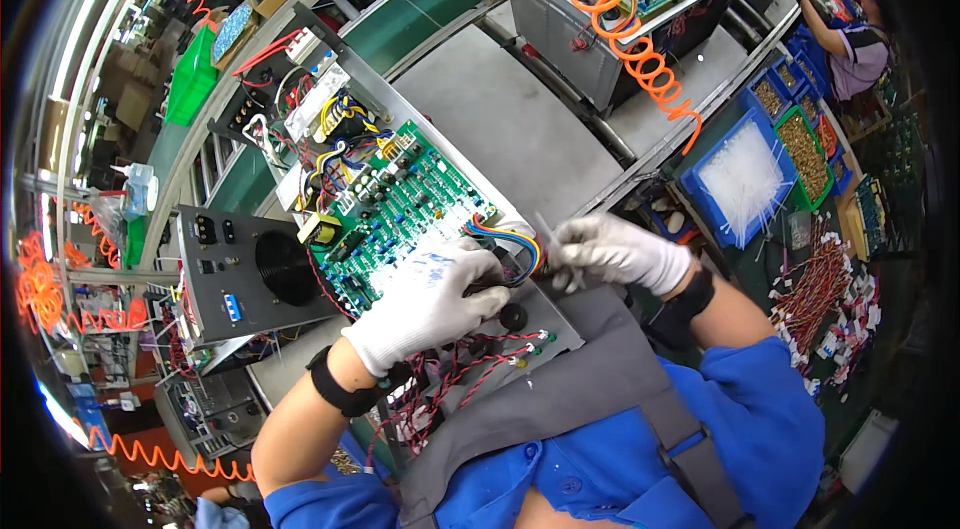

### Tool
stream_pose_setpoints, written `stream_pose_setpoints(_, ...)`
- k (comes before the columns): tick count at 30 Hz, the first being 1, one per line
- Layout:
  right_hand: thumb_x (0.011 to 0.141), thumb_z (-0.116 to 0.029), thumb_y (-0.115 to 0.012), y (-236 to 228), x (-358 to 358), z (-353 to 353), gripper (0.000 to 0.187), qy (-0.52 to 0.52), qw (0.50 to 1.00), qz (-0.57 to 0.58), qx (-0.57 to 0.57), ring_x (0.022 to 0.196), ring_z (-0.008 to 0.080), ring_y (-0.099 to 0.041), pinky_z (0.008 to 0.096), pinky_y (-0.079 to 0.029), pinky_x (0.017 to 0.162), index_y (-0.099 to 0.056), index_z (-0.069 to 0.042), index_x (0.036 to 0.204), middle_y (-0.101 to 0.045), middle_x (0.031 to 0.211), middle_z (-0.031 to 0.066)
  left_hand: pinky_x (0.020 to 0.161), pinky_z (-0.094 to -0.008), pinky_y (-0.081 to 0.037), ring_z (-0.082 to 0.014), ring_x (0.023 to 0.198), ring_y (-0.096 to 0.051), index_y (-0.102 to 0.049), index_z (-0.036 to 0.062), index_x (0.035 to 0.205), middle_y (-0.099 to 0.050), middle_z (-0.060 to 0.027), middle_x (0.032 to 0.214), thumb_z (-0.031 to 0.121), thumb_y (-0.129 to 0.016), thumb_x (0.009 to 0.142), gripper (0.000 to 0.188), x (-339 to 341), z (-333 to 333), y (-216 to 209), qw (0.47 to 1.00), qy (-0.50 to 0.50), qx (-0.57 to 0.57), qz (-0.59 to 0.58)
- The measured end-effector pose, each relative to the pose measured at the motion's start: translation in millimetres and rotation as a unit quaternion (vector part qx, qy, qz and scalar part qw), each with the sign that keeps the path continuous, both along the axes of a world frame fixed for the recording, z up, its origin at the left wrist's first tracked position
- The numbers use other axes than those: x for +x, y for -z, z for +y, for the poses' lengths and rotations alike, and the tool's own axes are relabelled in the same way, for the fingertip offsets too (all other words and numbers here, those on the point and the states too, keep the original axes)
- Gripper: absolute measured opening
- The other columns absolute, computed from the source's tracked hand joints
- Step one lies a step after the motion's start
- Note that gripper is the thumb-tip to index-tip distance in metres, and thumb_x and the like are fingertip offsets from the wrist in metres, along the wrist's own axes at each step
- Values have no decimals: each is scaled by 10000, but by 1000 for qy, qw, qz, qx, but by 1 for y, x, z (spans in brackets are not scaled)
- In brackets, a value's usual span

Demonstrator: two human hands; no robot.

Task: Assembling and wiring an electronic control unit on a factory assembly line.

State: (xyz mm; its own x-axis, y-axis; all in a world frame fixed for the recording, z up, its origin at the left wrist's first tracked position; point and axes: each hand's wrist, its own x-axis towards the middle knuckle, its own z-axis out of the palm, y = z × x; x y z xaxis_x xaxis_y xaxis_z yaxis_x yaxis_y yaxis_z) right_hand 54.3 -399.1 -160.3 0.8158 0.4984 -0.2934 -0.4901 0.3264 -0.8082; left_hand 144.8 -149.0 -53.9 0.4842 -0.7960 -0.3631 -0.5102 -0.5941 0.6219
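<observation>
A green circuit board [400, 199] lies in an open metal chassis in front of me, crowded with small components. From its near right edge a bundle of rainbow-coloured wires [522, 241] loops out toward me. My left hand [430, 294], in a white glove, reaches over the board's near edge with its fingers curled on the bundle's lower end; the fingertips are partly hidden. Just right of the loop, my gloved right hand [620, 251] pinches a thin whitish cable tie [545, 225] beside the wires. Below my left hand, red twisted wires [465, 359] with small connectors hang over the chassis front.
A blue tray [740, 174] of white cable ties and a green bin [803, 157] of small metal parts stand at right, near bundled red wires [815, 294]. An orange coiled hose [640, 54] hangs ahead. Other units [600, 39] stand beyond and left [245, 269]. Another person [855, 49] works far right.
</observation>
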Motion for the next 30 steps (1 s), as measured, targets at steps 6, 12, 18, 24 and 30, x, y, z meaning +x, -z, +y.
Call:
stream_pose_setpoints(6, 934, -102, -645, -71, 42, -8, 159, -15, 891, -358, -280, 847, 134, -637, 313, -513, 746, -676, 3, 1049, -677, 946, 82, 1057, -476, -453, -458, 1234, -564, -385, -93, 1468, -570, -304, 1324, 365, -934, 653, 1085, 17, -20, -18, 962, -23, -153, -224)
stream_pose_setpoints(12, 934, -89, -657, -78, 55, -12, 125, -30, 943, -277, -184, 806, 109, -630, 285, -523, 738, -693, -8, 1023, -677, 869, 13, 839, -374, -558, -312, 930, -735, -578, 16, 1348, -728, -197, 973, 202, -818, 815, 614, 12, -41, -12, 994, -96, -58, -11)
stream_pose_setpoints(18, 886, -166, -675, -17, 93, -32, 159, -12, 782, -386, -490, 854, 253, -720, 366, -555, 766, -758, -101, 1006, -746, 907, 88, 731, -377, -545, -337, 836, -727, -710, 44, 1046, -728, -171, 894, 198, -766, 873, 239, 13, -18, -8, 987, -107, 57, -102)
stream_pose_setpoints(24, 805, -146, -715, 4, 133, -3, 205, -127, 724, -471, -488, 873, 313, -710, 397, -548, 754, -782, -127, 997, -744, 923, 103, 768, -440, -537, -358, 894, -677, -688, 104, 1097, -648, -169, 1050, 57, -674, 797, 304, 30, -45, 8, 971, -27, 61, -231)
stream_pose_setpoints(30, 775, -156, -743, -10, 174, -7, 232, -260, 749, -429, -433, 833, 319, -714, 395, -539, 733, -801, -108, 994, -759, 883, 126, 752, -468, -573, -368, 852, -702, -675, 105, 993, -666, -157, 1004, 75, -669, 809, 186, 39, -68, 22, 910, 203, 181, -313)
